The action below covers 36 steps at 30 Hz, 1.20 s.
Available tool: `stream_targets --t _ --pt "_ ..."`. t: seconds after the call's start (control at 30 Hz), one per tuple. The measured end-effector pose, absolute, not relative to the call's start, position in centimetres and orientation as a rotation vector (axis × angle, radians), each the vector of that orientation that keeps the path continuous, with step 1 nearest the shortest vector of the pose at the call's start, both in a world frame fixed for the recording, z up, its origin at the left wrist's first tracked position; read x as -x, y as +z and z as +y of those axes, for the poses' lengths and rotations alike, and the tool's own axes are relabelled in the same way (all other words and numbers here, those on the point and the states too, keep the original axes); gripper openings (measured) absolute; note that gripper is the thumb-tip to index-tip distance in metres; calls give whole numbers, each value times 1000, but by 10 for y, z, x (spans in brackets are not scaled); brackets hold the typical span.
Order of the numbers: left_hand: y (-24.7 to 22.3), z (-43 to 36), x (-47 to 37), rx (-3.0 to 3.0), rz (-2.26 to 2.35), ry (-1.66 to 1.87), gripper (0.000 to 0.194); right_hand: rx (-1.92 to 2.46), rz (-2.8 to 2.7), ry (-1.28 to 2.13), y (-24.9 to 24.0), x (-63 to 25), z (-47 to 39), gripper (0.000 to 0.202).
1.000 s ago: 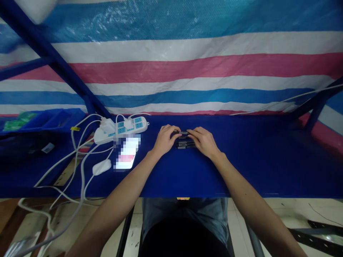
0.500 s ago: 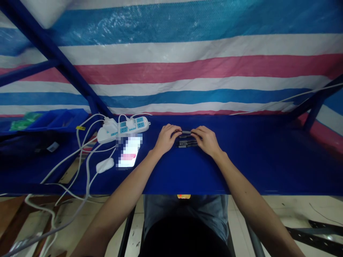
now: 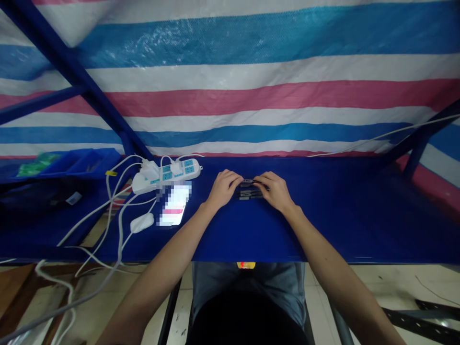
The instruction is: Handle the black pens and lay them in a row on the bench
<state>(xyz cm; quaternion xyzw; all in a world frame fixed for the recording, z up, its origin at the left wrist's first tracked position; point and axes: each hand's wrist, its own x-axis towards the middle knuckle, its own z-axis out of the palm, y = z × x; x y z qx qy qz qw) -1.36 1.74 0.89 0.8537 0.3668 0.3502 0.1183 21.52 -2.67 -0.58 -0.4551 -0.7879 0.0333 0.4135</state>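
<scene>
Several slim dark grey pieces [image 3: 250,194] lie side by side on the blue table [image 3: 247,235], between my hands. At the far side of this group is another slim dark piece [image 3: 247,181]. My left hand [image 3: 225,187] pinches its left end between thumb and fingers. The right end of the same piece is in the closed fingers of my right hand [image 3: 273,188]. The fingertips partly hide both ends, and the pieces are too small to identify.
To the left are a white power strip [image 3: 167,175] with plugs, a lit phone [image 3: 175,204], a white adapter [image 3: 142,223] and tangled white cables. Blue bins [image 3: 84,163] stand farther left. Blue frame bars rise on both sides before a striped sheet [image 3: 251,103].
The held piece has come down beside the other dark pieces and now shows a different face. Both hands keep their hold on it. The view has tilted slightly upward.
</scene>
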Motion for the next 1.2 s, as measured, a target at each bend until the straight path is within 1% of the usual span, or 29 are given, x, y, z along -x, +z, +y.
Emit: stream_targets --t 0.03,0.13,0.2,0.3,0.37,0.47,0.53,0.63,0.67,0.73,0.87,0.9,1.07,1.2 --pt "9 17 14 -2485 1064 1031 22 1147 -1976 81 -6 -215 -27 25" --pt "10 16 14 -2488 1036 1051 25 1155 -1964 65 -5 -216 -28 27" --pt "10 15 13 -2525 1038 1037 19 1152 -1971 59 -4 -216 -28 27" --pt "11 14 13 -2551 1051 1012 25 1146 -1981 58 -3 -216 -28 27" --pt "11 14 13 -2533 1047 1011 23 1144 -1968 66 -2 -216 -29 27" --pt "12 14 12 -2512 1041 1029 25 1140 -1952 81 0 -215 -30 27" --pt "12 14 12 -2528 1054 1018 20 1136 -1958 82 2 -215 -31 28" --pt "13 14 12 -2542 1083 968 32 1125 -1976 74 2 -214 -31 27" --pt "13 14 12 -2529 1088 967 31 1124 -1975 71 2 -213 -31 27" --pt "13 13 13 -2492 1082 1005 21 1129 -1964 67 1 -214 -30 26" --pt "11 14 13 -2503 1056 1048 18 1138 -1950 66 0 -215 -30 26" --pt "10 14 13 -2518 1057 1035 19 1138 -1953 69 0 -216 -30 26" --pt "12 15 13 -2519 1135 974 36 1138 -1945 87 3 -215 -31 26" --pt "14 14 13 -2473 1164 1031 33 1150 -1918 74 6 -218 -31 26"
